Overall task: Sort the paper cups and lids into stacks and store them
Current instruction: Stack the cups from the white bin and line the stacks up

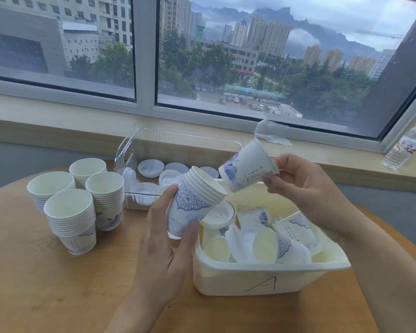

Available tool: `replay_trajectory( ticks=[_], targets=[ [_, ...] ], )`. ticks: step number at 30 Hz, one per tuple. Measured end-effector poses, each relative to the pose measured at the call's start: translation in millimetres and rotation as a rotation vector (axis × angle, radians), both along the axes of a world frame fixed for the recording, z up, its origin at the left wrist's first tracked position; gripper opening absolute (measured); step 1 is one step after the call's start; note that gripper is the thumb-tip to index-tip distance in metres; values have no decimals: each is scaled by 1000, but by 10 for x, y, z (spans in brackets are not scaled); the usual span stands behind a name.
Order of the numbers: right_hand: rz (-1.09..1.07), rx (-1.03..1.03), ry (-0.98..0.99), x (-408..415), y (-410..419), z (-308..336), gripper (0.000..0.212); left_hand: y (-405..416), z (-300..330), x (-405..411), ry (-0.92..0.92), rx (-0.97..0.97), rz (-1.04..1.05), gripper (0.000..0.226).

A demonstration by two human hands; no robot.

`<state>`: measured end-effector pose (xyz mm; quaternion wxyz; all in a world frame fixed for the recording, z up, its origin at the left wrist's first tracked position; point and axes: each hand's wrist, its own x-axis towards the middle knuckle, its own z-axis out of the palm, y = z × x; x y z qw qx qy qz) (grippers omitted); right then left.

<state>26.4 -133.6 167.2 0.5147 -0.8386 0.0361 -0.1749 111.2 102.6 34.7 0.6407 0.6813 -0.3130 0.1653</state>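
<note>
Round wooden table (58, 272): left hand (163, 239) is clasping nested cups (195, 200), right hand (305, 186) is pinching single cup (246, 167) above bin A (262, 280); align base-first with stack mouth before seating.

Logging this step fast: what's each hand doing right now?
Left hand: closed on a small stack of nested cups.
Right hand: closed on a single paper cup, tilted with its base toward the stack's open mouth.

Four cup stacks (77, 203), two bins (262, 280).
</note>
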Motion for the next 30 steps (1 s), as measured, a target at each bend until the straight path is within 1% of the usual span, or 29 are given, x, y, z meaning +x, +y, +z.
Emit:
replay_trajectory(
  ticks=[2,4,10,17,21,23,27,30],
  targets=[
    [12,50,-59,33,75,59,47,4,5,-5,6,-4,-5,60],
    [30,51,-70,64,136,95,49,7,9,-11,10,-11,-17,60],
    [64,-11,16,109,227,78,36,21,-1,-15,43,-35,-40,60],
    [90,-47,53,133,353,10,27,18,-11,1,36,-4,-28,62],
    [102,-126,66,140,406,-40,31,21,-14,-1,29,14,-11,62],
    [69,-163,45,140,412,-55,36,17,2,-5,20,5,-12,61],
    [54,-136,10,176,464,-88,44,16,24,-26,33,-33,-33,61],
    [81,-130,12,231,528,-115,42,6,23,-27,19,-42,-38,61]
  ],
)
